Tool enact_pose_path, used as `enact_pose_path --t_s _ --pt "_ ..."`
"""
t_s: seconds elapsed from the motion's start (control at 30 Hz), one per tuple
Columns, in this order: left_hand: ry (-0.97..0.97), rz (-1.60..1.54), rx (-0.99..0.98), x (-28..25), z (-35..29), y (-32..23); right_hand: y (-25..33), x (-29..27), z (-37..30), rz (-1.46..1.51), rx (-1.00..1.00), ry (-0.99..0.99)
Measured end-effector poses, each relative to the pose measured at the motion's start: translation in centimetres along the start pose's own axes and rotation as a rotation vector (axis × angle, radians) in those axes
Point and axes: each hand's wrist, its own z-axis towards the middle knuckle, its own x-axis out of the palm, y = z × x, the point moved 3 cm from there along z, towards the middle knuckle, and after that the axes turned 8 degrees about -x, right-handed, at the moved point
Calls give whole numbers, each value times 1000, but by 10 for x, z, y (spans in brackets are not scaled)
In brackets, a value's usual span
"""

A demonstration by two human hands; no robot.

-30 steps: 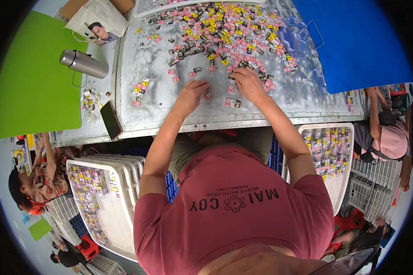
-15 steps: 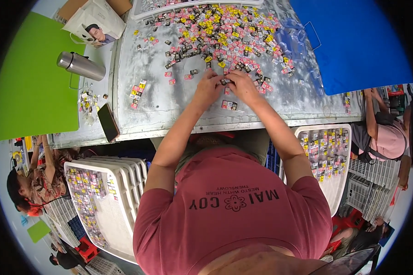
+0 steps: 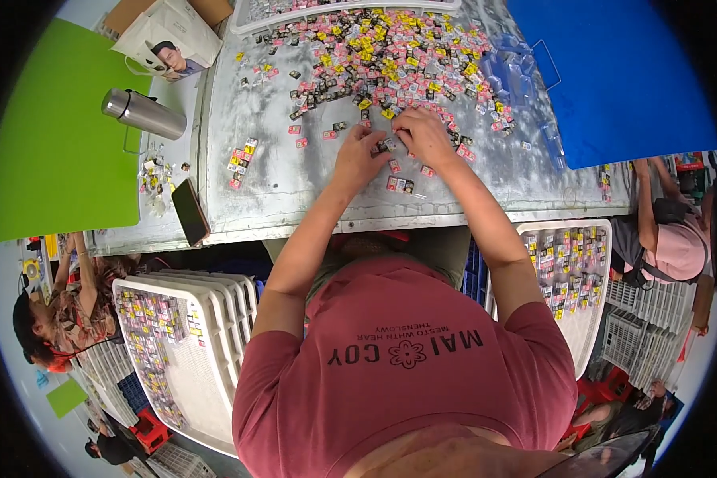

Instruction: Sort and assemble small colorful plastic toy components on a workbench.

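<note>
A worn grey metal table (image 3: 295,183) fills the upper middle of the view, flanked by a green board (image 3: 48,135) on the person's left and a blue board (image 3: 621,72) on the right. Below the table edge stand white plastic crates, one at the left (image 3: 207,350) and one at the right (image 3: 570,279), each carrying rows of small coloured pieces. A wide heap of small coloured tiles (image 3: 382,64), pink, yellow, black and white, is spread across the far part of the table. Both bare forearms stretch forward from the red shirt (image 3: 406,382) and converge at the heap's near edge. The left hand (image 3: 358,155) and the right hand (image 3: 422,135) meet fingertip to fingertip, fingers curled and pinching a few loose tiles (image 3: 384,146) between them. A steel flask (image 3: 143,113) lies on its side at the left; a dark phone (image 3: 190,211) rests near the table's front edge.
</note>
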Motion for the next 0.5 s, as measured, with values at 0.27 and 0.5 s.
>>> enact_pose_path --t_s 0.27,0.5 --pt "-21 38 -39 4 1 -10 6 -7 -13 -11 -30 67" --pt "-129 54 19 1 1 2 1 1 8 -147 81 97"
